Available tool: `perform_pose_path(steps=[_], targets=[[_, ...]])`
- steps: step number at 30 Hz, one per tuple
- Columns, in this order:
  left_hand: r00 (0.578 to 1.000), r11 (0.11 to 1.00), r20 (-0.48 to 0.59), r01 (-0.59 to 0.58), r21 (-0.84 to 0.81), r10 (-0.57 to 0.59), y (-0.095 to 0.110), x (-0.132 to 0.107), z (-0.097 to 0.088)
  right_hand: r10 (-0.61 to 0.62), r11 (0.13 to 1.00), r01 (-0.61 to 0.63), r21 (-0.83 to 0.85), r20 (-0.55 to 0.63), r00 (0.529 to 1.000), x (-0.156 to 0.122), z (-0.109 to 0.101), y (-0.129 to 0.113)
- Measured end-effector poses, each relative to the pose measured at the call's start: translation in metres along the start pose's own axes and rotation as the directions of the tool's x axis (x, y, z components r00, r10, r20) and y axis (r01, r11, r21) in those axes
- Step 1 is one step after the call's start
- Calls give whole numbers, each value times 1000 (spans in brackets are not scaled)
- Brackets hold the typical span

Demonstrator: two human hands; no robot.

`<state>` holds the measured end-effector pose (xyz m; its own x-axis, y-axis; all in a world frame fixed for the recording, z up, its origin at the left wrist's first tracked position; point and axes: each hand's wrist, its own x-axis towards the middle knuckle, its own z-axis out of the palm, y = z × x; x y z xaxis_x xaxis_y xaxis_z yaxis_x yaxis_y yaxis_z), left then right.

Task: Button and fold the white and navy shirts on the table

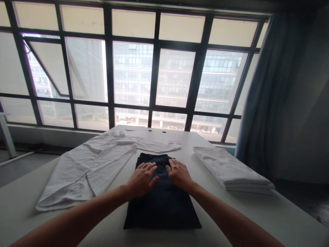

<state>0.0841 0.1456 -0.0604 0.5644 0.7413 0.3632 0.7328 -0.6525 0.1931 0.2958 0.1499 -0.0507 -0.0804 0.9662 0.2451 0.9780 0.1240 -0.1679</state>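
Dark folded garment [161, 209] lies on the surface [257, 212] directly before me, its long axis running away from me toward the window. My left hand [142, 178] and right hand [179, 174] rest flat on its far half, palms down, fingers spread, thumbs close together, gripping nothing. Both hands sit equally near its midline. A white shirt [89, 168] lies spread just beside it on the left. A stack of folded white cloth [231, 169] lies apart on the right.

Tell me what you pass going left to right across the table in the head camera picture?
Spread-out white garment → left hand → right hand → stack of folded white cloth. Both hands lie flat on the dark folded garment.
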Motion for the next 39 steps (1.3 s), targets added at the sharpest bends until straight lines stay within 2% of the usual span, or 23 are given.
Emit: perform_pose_path(steps=[2, 5, 9, 13, 15, 17, 20, 22, 24, 27, 29, 31, 33, 35, 37, 39], targets=[[988, 994, 124, -86, -62, 93, 16, -23, 6, -78, 996, 72, 58, 105, 991, -26, 2, -12], [965, 994, 248, -60, -94, 82, 22, -52, 16, -167, 982, 148, 120, 167, 972, -64, 9, -19], [972, 997, 232, -9, -78, 27, 15, -74, 20, -149, 985, 125, 119, 225, 963, -97, 16, -7], [973, 997, 231, -2, -73, 19, 7, -84, 19, -102, 990, 74, 116, 256, 961, -106, 13, 6], [967, 998, 254, 1, -68, 17, 5, -81, 19, -82, 993, 54, 104, 292, 953, -100, 10, 6], [973, 998, 232, -7, -57, 20, 3, -68, 20, -82, 994, 58, 89, 288, 954, -86, 9, 1], [990, 1000, 140, 6, 1, -6, -6, -31, 25, -107, 994, 99, 49, 193, 975, -49, 13, -8], [989, 996, 121, 73, 57, -80, -18, -3, 27, -88, 996, 87, 15, 172, 981, -21, 17, -8], [973, 981, 149, 164, 103, -178, -35, 20, 27, -13, 1000, 17, -16, 205, 979, 4, 23, -1], [935, 956, 211, 261, 135, -285, -62, 38, 25, 156, 988, -149, -45, 258, 954, 30, 28, 20], [943, 957, 177, 262, 128, -282, -76, 42, 25, 205, 979, -201, -41, 237, 950, 39, 31, 32], [957, 965, 141, 241, 105, -254, -84, 45, 26, 170, 985, -170, -19, 213, 962, 44, 34, 40], [950, 966, 182, 245, 77, -255, -87, 46, 29, 126, 991, -130, 1, 238, 963, 45, 36, 42], [928, 958, 238, 276, 75, -286, -84, 47, 31, 146, 989, -150, -4, 282, 948, 46, 37, 39], [944, 964, 197, 253, 85, -265, -75, 49, 35, 180, 984, -179, -29, 262, 948, 46, 36, 30], [978, 984, 124, 158, 82, -167, -60, 51, 40, 118, 993, -115, -27, 182, 976, 47, 36, 16]])
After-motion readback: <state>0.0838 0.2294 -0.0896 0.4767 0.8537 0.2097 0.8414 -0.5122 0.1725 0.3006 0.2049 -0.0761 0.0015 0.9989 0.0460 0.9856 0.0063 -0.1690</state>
